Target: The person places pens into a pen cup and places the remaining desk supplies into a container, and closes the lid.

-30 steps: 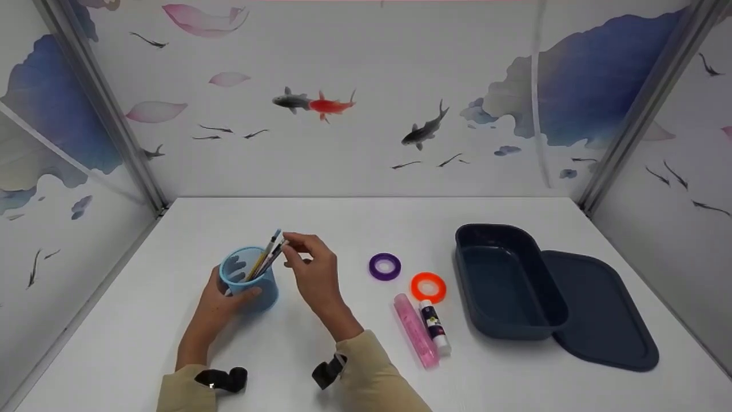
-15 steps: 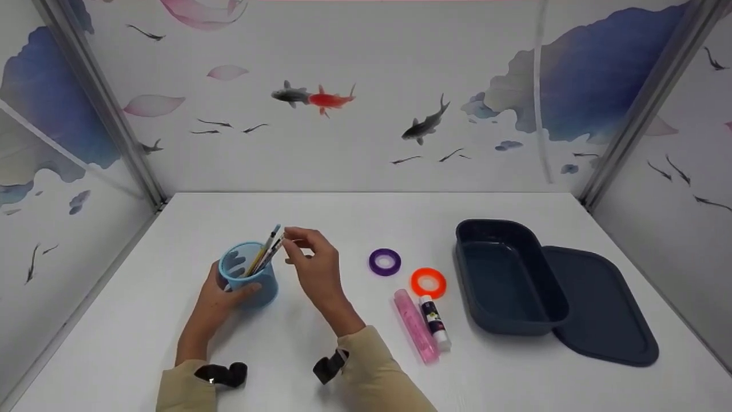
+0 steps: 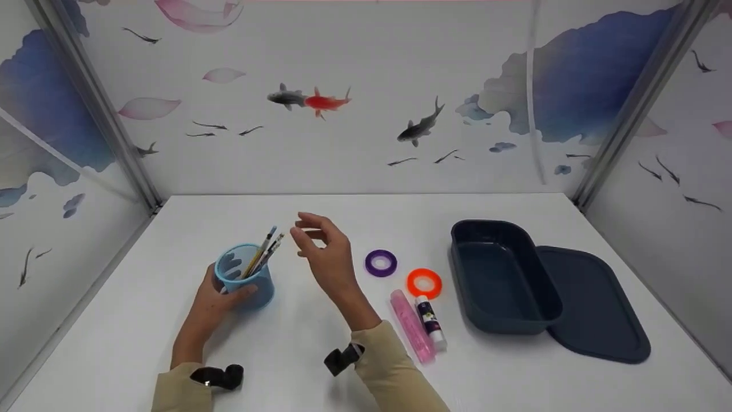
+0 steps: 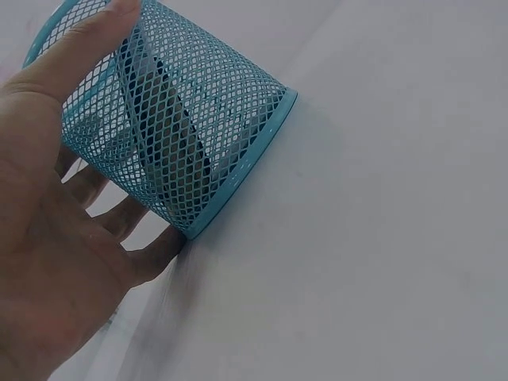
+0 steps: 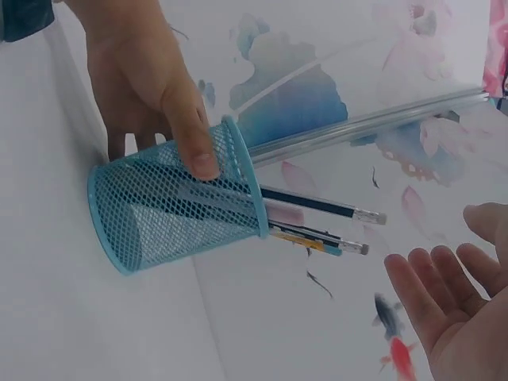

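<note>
A light blue mesh pen cup (image 3: pixel 258 293) stands on the left of the white table. My left hand (image 3: pixel 213 306) grips its side, thumb across the front and fingers round the far side, as the left wrist view shows (image 4: pixel 55 230). Several pencils (image 3: pixel 264 252) lean in the cup toward its right rim; in the right wrist view the pencils' (image 5: pixel 317 208) eraser ends stick out past the rim. My right hand (image 3: pixel 329 257) hovers just right of the pencil tops, apart from them. Its fingers are loosely bent and hold nothing.
Right of the hands lie a purple tape roll (image 3: pixel 381 273), an orange tape roll (image 3: pixel 412 285), a pink tube (image 3: pixel 413 327) and a glue stick (image 3: pixel 432 326). Farther right, a dark blue box (image 3: pixel 503 286) stands partly over its flat lid (image 3: pixel 600 309). Printed walls enclose the table.
My right hand has let go of the pencil tops and drawn away up and to the right, its fingers spreading. The left hand keeps its grip on the pen cup.
</note>
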{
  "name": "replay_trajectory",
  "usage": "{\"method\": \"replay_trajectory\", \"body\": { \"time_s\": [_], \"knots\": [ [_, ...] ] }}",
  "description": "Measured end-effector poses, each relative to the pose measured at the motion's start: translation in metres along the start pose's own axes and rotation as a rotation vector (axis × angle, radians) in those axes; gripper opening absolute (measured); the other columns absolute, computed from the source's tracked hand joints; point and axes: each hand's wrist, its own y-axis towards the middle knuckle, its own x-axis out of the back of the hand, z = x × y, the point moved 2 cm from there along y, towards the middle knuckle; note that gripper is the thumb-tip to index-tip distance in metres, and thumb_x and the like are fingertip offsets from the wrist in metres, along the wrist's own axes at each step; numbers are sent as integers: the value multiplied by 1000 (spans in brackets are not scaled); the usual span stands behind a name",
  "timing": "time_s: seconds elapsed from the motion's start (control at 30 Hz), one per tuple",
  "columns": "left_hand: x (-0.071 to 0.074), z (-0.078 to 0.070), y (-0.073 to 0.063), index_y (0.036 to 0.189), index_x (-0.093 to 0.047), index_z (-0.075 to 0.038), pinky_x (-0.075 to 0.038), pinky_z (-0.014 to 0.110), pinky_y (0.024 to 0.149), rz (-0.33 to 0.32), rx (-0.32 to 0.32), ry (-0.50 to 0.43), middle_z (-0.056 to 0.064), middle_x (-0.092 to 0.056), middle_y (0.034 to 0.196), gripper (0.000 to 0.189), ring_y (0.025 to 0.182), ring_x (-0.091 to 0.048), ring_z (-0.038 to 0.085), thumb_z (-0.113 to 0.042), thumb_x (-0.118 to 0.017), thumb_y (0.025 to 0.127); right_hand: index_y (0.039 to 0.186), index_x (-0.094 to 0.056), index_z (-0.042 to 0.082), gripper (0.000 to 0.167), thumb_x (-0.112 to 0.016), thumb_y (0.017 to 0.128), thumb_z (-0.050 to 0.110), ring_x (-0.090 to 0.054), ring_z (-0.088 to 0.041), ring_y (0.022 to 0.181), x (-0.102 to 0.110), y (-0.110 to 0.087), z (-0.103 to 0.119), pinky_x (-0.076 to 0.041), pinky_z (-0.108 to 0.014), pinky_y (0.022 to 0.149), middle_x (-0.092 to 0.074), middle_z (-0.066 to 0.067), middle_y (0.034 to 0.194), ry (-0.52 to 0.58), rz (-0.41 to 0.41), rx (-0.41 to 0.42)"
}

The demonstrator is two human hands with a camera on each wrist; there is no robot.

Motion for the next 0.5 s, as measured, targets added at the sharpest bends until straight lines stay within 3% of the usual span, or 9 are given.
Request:
{"method": "replay_trajectory", "body": {
  "time_s": [0.27,0.5],
  "knots": [
    [2,-1,0,161,-5,-11,-17,58,126,9,-15,-3,18,-21,165,104,156,-16,38,-32,-77,88,134,-60,10,38,-64,98,23,-65,-23,108,53,5,10,-62,-29,82,-64,-14,125,-42,19,27],
    [0,2,-1,160,-5,-9,-16,61,125,11,-25,-8,20,-21,165,105,155,-15,40,-31,-77,88,134,-60,10,39,-65,98,21,-67,-20,105,110,4,10,-63,-34,82,-65,-11,122,-110,-35,12]
  ]
}}
